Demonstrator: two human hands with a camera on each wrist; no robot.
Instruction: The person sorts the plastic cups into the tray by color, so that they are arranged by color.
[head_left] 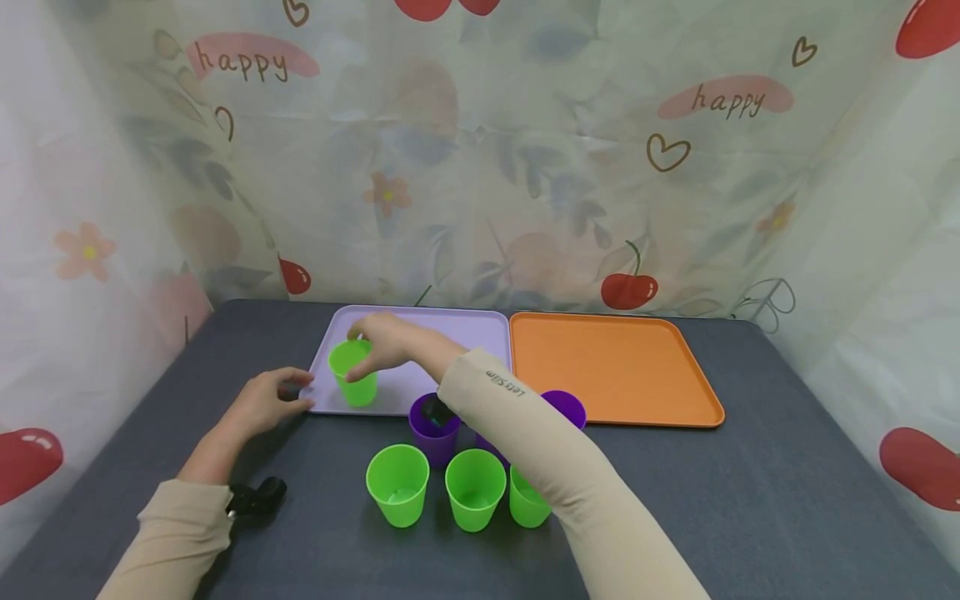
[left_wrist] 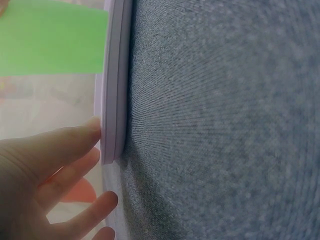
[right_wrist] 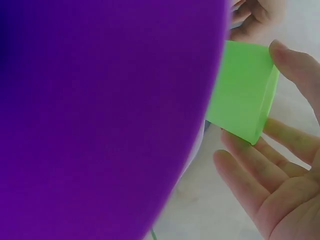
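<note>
My right hand (head_left: 386, 340) pinches a green plastic cup (head_left: 351, 375) near its rim, thumb on one side and fingers on the other. That cup is upright at the left end of a lilac tray (head_left: 465, 325); whether its base touches the tray is unclear. In the right wrist view the thumb and fingers of this hand (right_wrist: 285, 200) span the cup's rim. My left hand (head_left: 262, 404) is at the tray's near left corner, thumb and fingers apart. In the left wrist view its thumb (left_wrist: 75, 137) touches the tray's edge, with the fingers extended and loose.
An orange tray (head_left: 607, 367) lies right of the lilac one. In front of the trays stand purple cups (head_left: 435, 446), partly behind my right forearm, and a nearer row of green cups (head_left: 397, 487). A dark table (head_left: 795, 475) bears everything; a printed curtain (head_left: 480, 167) surrounds it.
</note>
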